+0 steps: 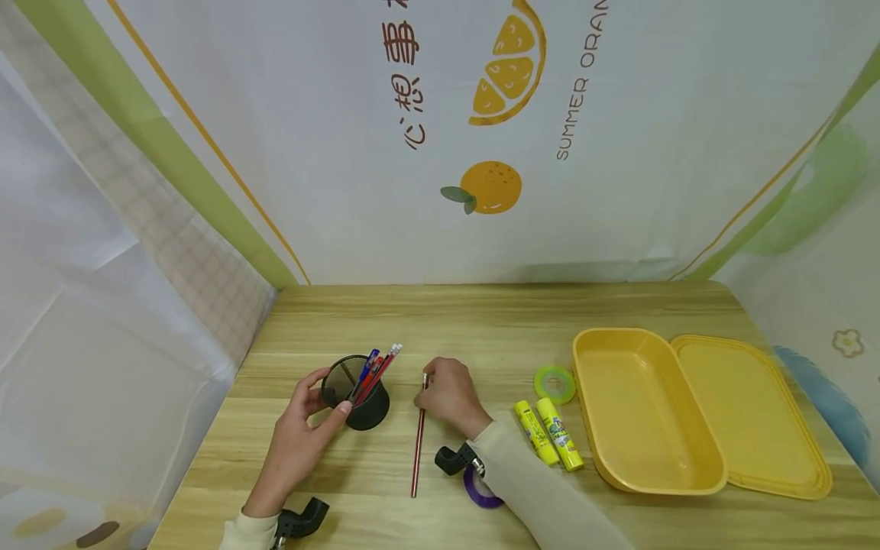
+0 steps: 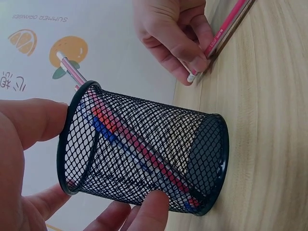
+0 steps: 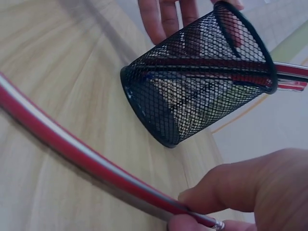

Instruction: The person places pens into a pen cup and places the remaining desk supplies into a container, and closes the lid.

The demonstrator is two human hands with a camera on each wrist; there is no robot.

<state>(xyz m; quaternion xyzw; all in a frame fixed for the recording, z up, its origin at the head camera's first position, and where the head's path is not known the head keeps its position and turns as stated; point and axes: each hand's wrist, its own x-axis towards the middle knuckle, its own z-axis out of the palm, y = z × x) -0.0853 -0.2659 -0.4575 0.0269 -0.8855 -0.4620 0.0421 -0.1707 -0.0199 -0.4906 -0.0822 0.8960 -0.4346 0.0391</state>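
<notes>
A black mesh pen holder (image 1: 367, 409) stands on the table at the left, with red pencils and blue and red pens (image 1: 371, 374) leaning in it. My left hand (image 1: 302, 439) grips the holder around its rim and side, thumb at the near edge. In the left wrist view the mesh holder (image 2: 144, 149) shows the pens slanting inside. To its right, my right hand (image 1: 450, 393) pinches a red striped pencil (image 1: 417, 454) near its white eraser end. Along the tabletop the pencil points toward the near edge. The right wrist view shows thumb and finger on the pencil (image 3: 96, 154) by its metal band.
Right of the right hand lie two yellow glue sticks (image 1: 548, 434) and a green tape roll (image 1: 554, 384). A purple tape roll (image 1: 481, 493) is partly under the right forearm. Farther right sit a yellow box (image 1: 646, 412) and its lid (image 1: 763, 420).
</notes>
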